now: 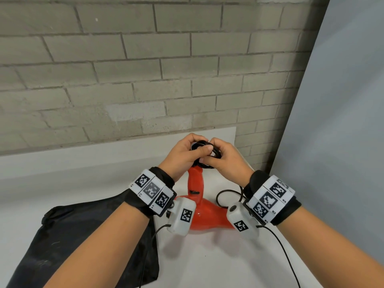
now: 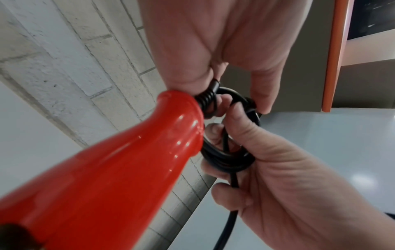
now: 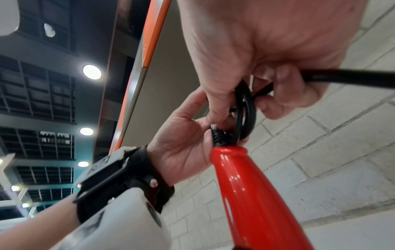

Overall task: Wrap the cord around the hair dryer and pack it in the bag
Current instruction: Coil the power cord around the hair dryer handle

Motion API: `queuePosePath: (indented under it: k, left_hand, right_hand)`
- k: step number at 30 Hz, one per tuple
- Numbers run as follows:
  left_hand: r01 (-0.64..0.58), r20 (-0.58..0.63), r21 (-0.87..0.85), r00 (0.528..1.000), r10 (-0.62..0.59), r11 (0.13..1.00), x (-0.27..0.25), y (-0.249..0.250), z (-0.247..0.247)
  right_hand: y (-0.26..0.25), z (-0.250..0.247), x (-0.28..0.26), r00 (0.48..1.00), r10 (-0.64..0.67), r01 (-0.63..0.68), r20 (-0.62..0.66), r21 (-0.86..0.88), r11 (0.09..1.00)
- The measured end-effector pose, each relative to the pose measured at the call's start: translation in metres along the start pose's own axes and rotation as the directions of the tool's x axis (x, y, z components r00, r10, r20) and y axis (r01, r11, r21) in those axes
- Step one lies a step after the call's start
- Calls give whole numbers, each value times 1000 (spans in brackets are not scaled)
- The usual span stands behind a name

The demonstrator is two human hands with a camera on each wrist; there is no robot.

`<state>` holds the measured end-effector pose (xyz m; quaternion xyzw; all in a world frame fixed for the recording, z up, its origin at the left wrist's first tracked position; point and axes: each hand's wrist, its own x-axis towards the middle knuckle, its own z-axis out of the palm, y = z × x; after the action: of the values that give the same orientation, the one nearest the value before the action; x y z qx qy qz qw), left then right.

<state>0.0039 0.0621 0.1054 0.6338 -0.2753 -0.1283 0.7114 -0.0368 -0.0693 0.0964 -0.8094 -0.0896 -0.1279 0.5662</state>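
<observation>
Mid-wrap, by the look of it: black cord [image 1: 204, 151] gathered into small loops at the handle tip of the red hair dryer [image 1: 202, 206], standing nose-down on the white table [image 1: 207, 262] at lower centre of the head view, handle pointing up. Left hand [image 1: 182, 155] curled tight round the handle end and the coil, right hand [image 1: 227, 161] pinching the loops with fingers closed on them, loose cord trailing down to the table lower right. Next up, probably: feeding in the slack, then carrying everything to the black bag [image 1: 79, 242] lying flat at lower left.
</observation>
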Motion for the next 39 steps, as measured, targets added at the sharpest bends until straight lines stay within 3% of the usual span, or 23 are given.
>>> queuePosePath:
  k: [3,8,13,17,27,31,36,39]
  left_hand:
    - [0,21,-6,1000,0,1000,-2,1,-1]
    - [5,19,20,1000,-5,1000,-2,0,-1]
    - [-18,33,75,999,15,997,-3,1,-2]
    - [-38,77,87,997,32,995,-5,0,-2]
    - [-56,75,116,996,47,992,-3,5,-1]
    - [-40,99,119,995,28,992,-4,5,-5]
    - [-43,225,192,974,-2,980,-8,7,-4]
    - [-59,217,244,976,5,968,-7,6,-2]
  right_hand:
    - [5,-3,-2,999,-13,14,37,-36,999]
    - [8,-15,-4,975,56,-92,214,163,982]
    - [15,-24,-1,961,136,-173,240,139,975]
    - [11,-28,2,952,94,-99,292,4,995]
    - [-12,-29,22,996,-34,62,81,-383,922]
    - [-23,-30,22,992,-124,124,34,-510,851]
    - [-32,-31,20,982,-187,136,-11,-645,752]
    - [-33,-34,20,970,-237,144,-50,-667,731]
